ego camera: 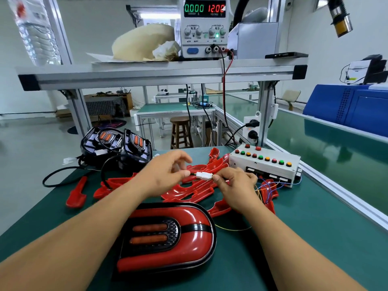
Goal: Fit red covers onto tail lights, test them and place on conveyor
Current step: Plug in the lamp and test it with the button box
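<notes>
A tail light (168,236) with its red cover fitted lies nearest on the green bench (315,238). Beyond it, above loose covers (189,192), both forearms reach forward and the hands meet: the left hand (165,171) and right hand (235,181) each pinch one end of a white connector (202,175), probably plugging the lamp into the button box (264,162) for testing; whether the halves are mated is unclear

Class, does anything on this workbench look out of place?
The red covers lie in a tangled heap mid-table, and one red piece lies apart to the left. Nothing looks spilled.
</notes>
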Motion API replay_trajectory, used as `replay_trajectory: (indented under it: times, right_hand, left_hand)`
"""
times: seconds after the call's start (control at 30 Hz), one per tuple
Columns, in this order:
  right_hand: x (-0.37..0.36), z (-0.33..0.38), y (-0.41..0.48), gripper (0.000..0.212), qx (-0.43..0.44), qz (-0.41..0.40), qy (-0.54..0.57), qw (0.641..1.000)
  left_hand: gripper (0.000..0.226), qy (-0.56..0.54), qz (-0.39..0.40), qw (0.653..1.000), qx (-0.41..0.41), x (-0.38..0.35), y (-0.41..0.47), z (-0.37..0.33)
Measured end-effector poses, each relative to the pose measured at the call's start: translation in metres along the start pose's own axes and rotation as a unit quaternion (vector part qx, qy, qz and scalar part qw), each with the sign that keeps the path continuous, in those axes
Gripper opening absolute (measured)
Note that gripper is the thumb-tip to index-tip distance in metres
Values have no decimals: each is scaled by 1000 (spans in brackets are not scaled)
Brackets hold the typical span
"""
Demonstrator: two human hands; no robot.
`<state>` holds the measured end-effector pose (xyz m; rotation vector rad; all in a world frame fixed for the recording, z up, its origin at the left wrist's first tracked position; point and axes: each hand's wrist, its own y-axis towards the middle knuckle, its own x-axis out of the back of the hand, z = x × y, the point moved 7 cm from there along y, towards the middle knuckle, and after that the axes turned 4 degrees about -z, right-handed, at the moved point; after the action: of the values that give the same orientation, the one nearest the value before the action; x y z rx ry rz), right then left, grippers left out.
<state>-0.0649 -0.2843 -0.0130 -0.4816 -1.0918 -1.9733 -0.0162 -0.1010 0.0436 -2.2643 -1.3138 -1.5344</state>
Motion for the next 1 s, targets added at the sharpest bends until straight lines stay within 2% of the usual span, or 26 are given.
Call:
replay_trajectory:
  times: [0.07, 0.13, 0.17, 0.27, 0.37, 0.5, 0.6, 0.67, 0.77, 1.0]
  right_hand:
    - [-2, -1, 1, 25, 0, -1, -18, 1000]
    - [-4, -3, 2, 23, 4, -1, -29, 1000]
    - [-5, -3, 2, 23, 6, 0, -35, 999]
    - [-6, -7, 3, 23, 6, -3, -54, 998]
    - [-8, -10, 4, 22, 8, -10, -76, 997]
    - [-10, -16, 5, 20, 6, -8, -91, 996]
    - [-12, -20, 6, 22, -7, -5, -107, 994]
    - [-11, -23, 6, 20, -15, -14, -119, 993]
    - [-8, -26, 8, 20, -26, -27, -159, 987]
    - [-1, -28, 15, 28, -59, -26, -209, 976]
  left_hand:
    - [7, 7, 82, 995, 51, 5, -16, 19]
    - [16, 20, 178, 978, 104, 6, -36, 38]
    - [26, 18, 199, 971, 129, 8, -46, 47]
    - [53, -7, 200, 960, 196, 18, -72, 66]
    - [54, -48, 207, 952, 222, 15, -90, 73]
    - [33, -145, 164, 954, 206, 10, -95, 65]
    - [40, -269, 82, 933, 224, 9, -90, 70]
    - [36, -324, 33, 915, 240, 9, -86, 78]
    - [29, -343, -26, 903, 257, 9, -76, 89]
    - [20, -324, -143, 905, 238, -4, -52, 100]
